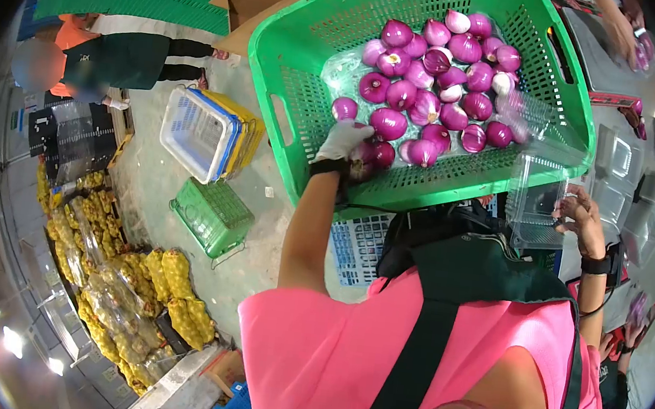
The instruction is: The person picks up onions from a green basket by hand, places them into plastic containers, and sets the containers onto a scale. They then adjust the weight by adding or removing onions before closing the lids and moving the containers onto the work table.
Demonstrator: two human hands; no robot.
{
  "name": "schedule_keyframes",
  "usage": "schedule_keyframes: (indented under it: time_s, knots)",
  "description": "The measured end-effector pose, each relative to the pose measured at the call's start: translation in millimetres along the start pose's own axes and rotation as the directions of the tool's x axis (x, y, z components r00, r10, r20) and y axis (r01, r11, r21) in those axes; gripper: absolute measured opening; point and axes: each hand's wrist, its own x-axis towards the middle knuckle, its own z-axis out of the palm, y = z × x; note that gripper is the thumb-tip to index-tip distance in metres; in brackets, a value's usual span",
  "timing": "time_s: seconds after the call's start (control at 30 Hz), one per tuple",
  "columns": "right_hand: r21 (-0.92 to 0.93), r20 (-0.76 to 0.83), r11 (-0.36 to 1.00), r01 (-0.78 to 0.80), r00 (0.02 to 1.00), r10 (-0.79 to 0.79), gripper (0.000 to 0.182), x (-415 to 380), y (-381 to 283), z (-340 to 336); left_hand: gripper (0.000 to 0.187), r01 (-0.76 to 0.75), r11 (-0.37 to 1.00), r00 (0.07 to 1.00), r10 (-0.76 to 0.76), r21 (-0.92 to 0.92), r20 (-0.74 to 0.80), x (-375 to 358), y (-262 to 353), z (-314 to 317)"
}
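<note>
My left hand [344, 141], in a pale glove, reaches into the near left corner of a large green basket [293, 57]. Its fingers curl around a peeled red onion [361, 168], partly hidden by the hand, with more peeled red onions [425, 107] beside it. On the right, my bare right hand [583, 223] pinches the edge of a clear plastic clamshell box [534, 196] at the basket's near right side. The clamshell's raised lid [525, 113] overlaps the basket's right end. Whether the box holds anything is hard to make out.
Stacked crates [195, 131] and a small green basket [213, 218] stand on the floor at left. Filled yellow net bags [124, 279] lie beyond. A co-worker [119, 59] is at upper left. More clear boxes [618, 159] and another person's hand [613, 31] are at right.
</note>
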Motion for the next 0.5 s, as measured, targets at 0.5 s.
schedule_keyframes:
  time_s: [0.5]
  knots:
    - [0.234, 0.015, 0.972, -0.008, 1.0, 0.005, 0.028, 8.1, 27.2, -7.9, 0.028, -0.338, 0.538, 0.916, -0.001, -0.772, -0.401, -73.3, 92.1, -99.2]
